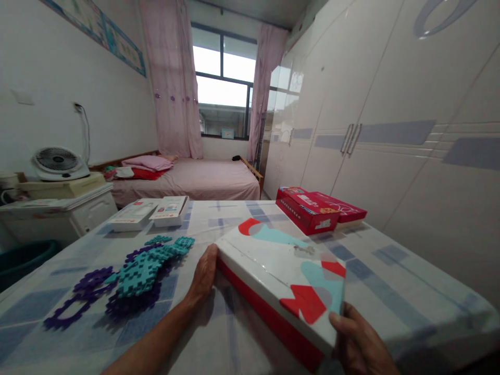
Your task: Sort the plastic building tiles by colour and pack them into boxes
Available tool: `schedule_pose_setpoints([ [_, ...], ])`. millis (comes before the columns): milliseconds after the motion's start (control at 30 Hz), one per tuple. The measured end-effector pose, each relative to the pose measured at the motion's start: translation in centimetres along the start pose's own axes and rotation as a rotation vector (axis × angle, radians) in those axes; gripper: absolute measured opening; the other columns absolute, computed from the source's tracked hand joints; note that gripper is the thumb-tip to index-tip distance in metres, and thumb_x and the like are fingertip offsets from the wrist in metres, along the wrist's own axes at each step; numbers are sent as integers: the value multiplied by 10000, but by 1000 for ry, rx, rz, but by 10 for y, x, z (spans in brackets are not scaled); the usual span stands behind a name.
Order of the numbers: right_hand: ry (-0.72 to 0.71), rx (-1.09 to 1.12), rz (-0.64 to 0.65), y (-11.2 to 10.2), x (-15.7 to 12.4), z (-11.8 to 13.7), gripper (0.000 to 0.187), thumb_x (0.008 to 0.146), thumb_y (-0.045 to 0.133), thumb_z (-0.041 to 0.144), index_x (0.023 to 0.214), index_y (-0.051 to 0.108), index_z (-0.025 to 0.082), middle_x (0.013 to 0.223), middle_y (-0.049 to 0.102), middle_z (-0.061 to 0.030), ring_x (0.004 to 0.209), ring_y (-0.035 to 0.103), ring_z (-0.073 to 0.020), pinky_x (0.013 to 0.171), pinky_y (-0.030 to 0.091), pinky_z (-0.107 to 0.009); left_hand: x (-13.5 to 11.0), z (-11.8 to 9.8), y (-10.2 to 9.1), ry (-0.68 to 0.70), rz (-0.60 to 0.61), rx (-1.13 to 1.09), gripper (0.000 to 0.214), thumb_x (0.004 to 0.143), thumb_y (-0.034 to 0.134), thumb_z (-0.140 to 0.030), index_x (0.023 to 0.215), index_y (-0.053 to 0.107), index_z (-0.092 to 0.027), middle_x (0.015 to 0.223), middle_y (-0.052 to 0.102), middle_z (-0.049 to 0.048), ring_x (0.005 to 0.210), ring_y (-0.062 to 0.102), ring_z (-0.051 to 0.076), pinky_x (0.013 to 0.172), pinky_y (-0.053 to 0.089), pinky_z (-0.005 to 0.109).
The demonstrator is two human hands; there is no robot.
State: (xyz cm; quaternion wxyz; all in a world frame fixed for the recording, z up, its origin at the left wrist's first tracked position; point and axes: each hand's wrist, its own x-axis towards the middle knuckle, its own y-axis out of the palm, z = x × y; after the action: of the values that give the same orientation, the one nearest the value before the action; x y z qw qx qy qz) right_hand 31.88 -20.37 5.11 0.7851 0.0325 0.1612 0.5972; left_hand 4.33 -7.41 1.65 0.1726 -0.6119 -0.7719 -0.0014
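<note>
A flat box [269,260] with a white lid, red and pale blue shapes and a red lower side lies tilted between my hands over the table. My left hand [205,273] presses against its left corner, fingers mostly behind the edge. At the near right corner my right hand [357,336] grips the box, thumb on the lid's edge and fingers hidden underneath. Left of my left arm, a heap of teal interlocking foam-like pieces [142,268] lies with purple notched pieces [91,281] on the cloth.
Two white boxes [170,211] stand at the table's far left. Toward the far right are a red box [307,208] and a flatter red box [349,208]. A checked cloth [394,291] covers the table. Beyond it are a bed [214,177], a fan [58,161] and white wardrobes [394,104].
</note>
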Motion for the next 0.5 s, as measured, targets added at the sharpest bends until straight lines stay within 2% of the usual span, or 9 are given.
schedule_pose_setpoints([
  [33, -12, 10, -4, 12, -1, 1, 484, 646, 674, 491, 1032, 637, 202, 941, 724, -101, 797, 679, -304, 621, 528, -380, 1, 1, -2, -35, -44, -45, 645, 862, 290, -658, 1003, 645, -139, 1045, 676, 120, 1000, 608, 259, 888, 479, 405],
  [100, -62, -45, -18, 23, 0, 2, 456, 630, 684, 489, 983, 638, 203, 937, 722, -100, 813, 674, -295, 675, 528, -383, 3, 5, -5, -93, -75, -126, 696, 849, 283, -692, 1062, 636, -130, 1085, 672, 128, 1031, 608, 267, 879, 486, 404],
  [233, -242, -324, -89, 12, 7, 8, 469, 609, 696, 524, 947, 623, 209, 951, 712, -112, 857, 661, -304, 722, 524, -393, 5, 11, -4, -111, -51, -153, 720, 839, 307, -706, 1107, 629, -120, 1124, 664, 141, 1071, 597, 278, 867, 494, 398],
  [300, -272, -397, -94, 4, 10, 17, 483, 606, 699, 530, 965, 611, 219, 990, 705, -116, 898, 658, -314, 752, 529, -410, 5, 11, -2, -85, -30, -133, 728, 844, 291, -705, 1107, 631, -116, 1113, 666, 146, 1079, 592, 283, 855, 498, 397],
  [400, -263, -344, -11, 1, 14, 37, 467, 627, 700, 475, 1010, 591, 232, 1047, 692, -121, 929, 658, -310, 769, 537, -418, 2, 6, 0, -26, -6, -80, 715, 846, 287, -706, 1089, 641, -135, 1083, 674, 136, 1064, 595, 277, 840, 500, 382],
  [500, -305, -223, 67, 8, 20, 64, 408, 666, 646, 409, 1027, 564, 239, 1030, 687, -119, 850, 674, -287, 697, 545, -406, 0, 2, 1, 3, 9, -47, 699, 861, 244, -691, 1068, 645, -158, 1074, 672, 117, 1017, 608, 253, 809, 506, 359],
])
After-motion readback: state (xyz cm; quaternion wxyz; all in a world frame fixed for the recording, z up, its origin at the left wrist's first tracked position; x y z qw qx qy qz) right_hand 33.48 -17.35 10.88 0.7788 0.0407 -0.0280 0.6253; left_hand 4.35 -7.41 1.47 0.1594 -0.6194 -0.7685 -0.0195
